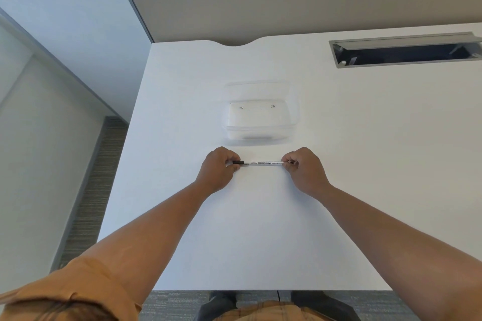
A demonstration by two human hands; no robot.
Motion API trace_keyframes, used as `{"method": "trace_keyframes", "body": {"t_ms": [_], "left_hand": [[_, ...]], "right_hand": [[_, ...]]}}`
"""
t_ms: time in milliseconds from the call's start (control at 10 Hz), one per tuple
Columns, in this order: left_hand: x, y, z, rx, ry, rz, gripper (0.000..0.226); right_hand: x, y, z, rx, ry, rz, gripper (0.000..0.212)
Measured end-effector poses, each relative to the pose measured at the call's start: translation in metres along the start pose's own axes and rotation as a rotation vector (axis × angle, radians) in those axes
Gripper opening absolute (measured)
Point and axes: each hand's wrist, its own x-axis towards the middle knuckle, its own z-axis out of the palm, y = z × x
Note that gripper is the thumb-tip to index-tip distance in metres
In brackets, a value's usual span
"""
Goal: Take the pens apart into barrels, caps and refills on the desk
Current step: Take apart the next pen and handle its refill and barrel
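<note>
A white whiteboard marker with black print on its barrel lies level just above the white desk, stretched between both hands. My left hand pinches its black cap at the left end. My right hand grips the barrel's right end, which is hidden under the fingers. Whether the cap is seated on the barrel or pulled slightly off, I cannot tell.
A clear plastic container stands on the desk just beyond the marker. A grey cable slot is set in the desk at the back right. The desk's left edge drops to carpet, and a partition rises behind.
</note>
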Motion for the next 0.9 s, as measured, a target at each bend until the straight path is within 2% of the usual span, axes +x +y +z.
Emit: {"method": "trace_keyframes", "body": {"t_ms": [200, 600, 900], "left_hand": [[0.0019, -0.0027, 0.0019, -0.006, 0.017, -0.022, 0.017], [-0.0016, -0.0087, 0.0067, 0.018, 0.075, 0.083, 0.023], [-0.0016, -0.0115, 0.0108, 0.004, 0.110, 0.090, 0.028]], "right_hand": [[0.0011, 0.0003, 0.0053, -0.003, 0.021, 0.004, 0.012], [-0.0016, 0.0017, 0.0076, -0.019, 0.039, -0.011, 0.017], [0.0026, 0.0047, 0.0036, 0.039, 0.040, 0.013, 0.022]]}}
